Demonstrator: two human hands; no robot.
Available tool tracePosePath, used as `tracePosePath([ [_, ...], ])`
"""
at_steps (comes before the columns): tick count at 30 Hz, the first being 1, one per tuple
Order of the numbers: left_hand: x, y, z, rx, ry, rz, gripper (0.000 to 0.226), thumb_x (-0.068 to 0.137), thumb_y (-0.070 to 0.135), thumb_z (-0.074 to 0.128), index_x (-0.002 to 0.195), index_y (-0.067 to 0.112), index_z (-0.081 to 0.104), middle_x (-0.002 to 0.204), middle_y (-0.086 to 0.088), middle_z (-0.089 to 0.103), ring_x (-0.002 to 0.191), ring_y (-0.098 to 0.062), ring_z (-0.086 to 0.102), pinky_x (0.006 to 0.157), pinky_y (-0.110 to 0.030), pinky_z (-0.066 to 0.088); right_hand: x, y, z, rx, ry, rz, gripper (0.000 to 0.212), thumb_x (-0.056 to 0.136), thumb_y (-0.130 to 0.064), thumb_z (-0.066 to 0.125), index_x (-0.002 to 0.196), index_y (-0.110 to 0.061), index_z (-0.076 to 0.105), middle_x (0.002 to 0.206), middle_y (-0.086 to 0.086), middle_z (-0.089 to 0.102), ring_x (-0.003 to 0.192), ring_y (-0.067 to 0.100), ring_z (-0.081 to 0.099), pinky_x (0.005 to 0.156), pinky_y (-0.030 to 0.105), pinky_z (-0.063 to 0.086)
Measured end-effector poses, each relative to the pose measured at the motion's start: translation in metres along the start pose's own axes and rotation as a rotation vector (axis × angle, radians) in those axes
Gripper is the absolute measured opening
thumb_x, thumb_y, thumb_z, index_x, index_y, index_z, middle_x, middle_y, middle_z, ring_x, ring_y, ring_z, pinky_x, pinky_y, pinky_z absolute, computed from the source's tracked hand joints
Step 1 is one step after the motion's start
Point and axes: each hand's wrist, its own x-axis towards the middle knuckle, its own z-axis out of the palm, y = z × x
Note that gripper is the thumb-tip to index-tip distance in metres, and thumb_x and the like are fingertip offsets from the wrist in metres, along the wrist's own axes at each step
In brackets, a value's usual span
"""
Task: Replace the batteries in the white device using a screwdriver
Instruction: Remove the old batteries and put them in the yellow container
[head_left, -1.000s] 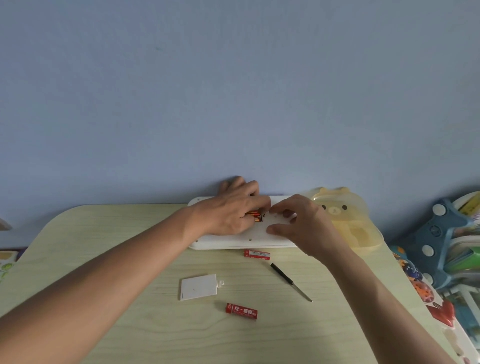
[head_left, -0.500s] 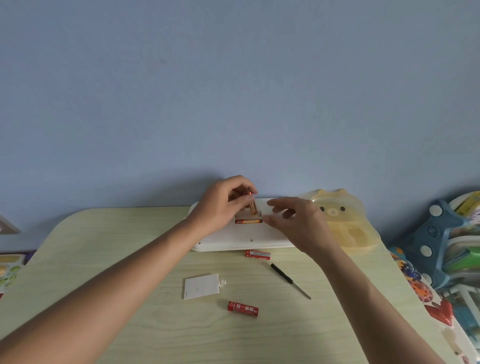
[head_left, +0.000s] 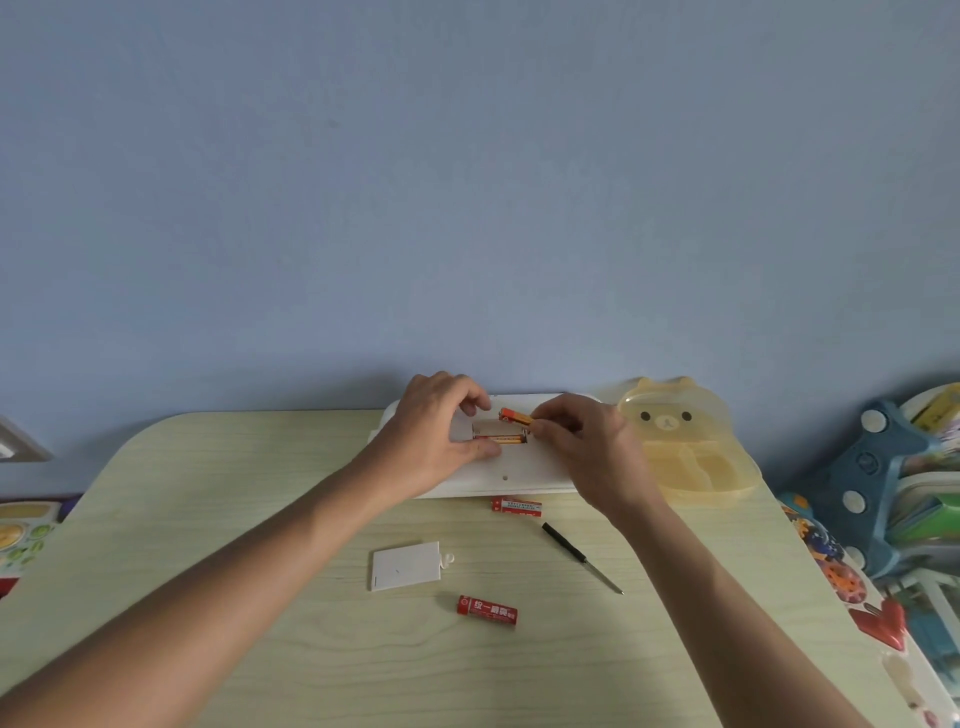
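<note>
The long white device (head_left: 511, 475) lies at the table's far edge with its battery compartment (head_left: 491, 430) uncovered. One orange battery (head_left: 506, 440) sits in the compartment's near slot. My right hand (head_left: 582, 441) pinches a second orange battery (head_left: 514, 415) by its right end, tilted just above the far slot. My left hand (head_left: 441, 431) rests on the device, thumb and fingers around the compartment's left end. Two red batteries lie on the table, one (head_left: 516, 506) by the device and one (head_left: 487, 611) nearer me. The white cover (head_left: 406, 566) and the black screwdriver (head_left: 581, 557) lie between them.
A yellow bear-shaped plastic box (head_left: 691, 452) stands right of the device. Blue and coloured toys (head_left: 883, 499) crowd the right edge beyond the wooden table (head_left: 260, 519). A blue wall rises directly behind the device.
The orange battery passed from my left fingers to my right hand, which now holds it over the far slot. My left hand settled onto the compartment's left end.
</note>
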Motion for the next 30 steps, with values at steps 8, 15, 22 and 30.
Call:
tracePosePath([
  [8, 0.002, 0.004, 0.000, 0.134, -0.145, 0.003, 0.028, 0.088, 0.043, 0.072, 0.106, 0.022, 0.075, 0.103, 0.009, 0.045, 0.109, -0.013, 0.039, 0.097, -0.039, 0.040, 0.000, 0.007, 0.004, 0.053, 0.049, -0.008, 0.006, 0.089, -0.019, 0.070, 0.087, -0.020, 0.076, 0.080, -0.005, 0.071, 0.069, 0.003, 0.059, 0.059, 0.011, 0.037],
  [15, 0.016, 0.013, -0.002, 0.141, -0.258, -0.156, 0.027, 0.089, 0.043, 0.070, 0.105, 0.021, 0.071, 0.108, 0.004, 0.047, 0.107, -0.015, 0.036, 0.093, -0.039, 0.040, -0.001, 0.014, 0.007, 0.067, 0.076, -0.023, 0.006, 0.090, -0.019, 0.070, 0.090, -0.019, 0.076, 0.079, -0.007, 0.071, 0.068, 0.002, 0.059, 0.059, 0.011, 0.038],
  [22, 0.019, 0.006, -0.002, -0.141, -0.180, -0.123, 0.015, 0.082, 0.027, 0.081, 0.083, 0.027, 0.067, 0.090, 0.004, 0.069, 0.086, -0.013, 0.062, 0.084, -0.038, 0.052, -0.004, 0.002, 0.000, 0.169, 0.191, 0.017, 0.006, 0.089, -0.019, 0.072, 0.087, -0.017, 0.078, 0.071, -0.011, 0.070, 0.063, -0.004, 0.059, 0.058, 0.009, 0.039],
  [30, 0.045, 0.059, 0.019, -0.416, -0.141, -0.059, 0.009, 0.082, 0.020, 0.082, 0.090, 0.024, 0.078, 0.080, 0.005, 0.074, 0.070, -0.006, 0.064, 0.067, -0.027, 0.051, -0.032, 0.013, -0.070, 0.074, 0.434, 0.135, 0.012, 0.083, -0.036, 0.077, 0.082, -0.024, 0.079, 0.074, -0.017, 0.074, 0.074, -0.003, 0.069, 0.068, 0.019, 0.053],
])
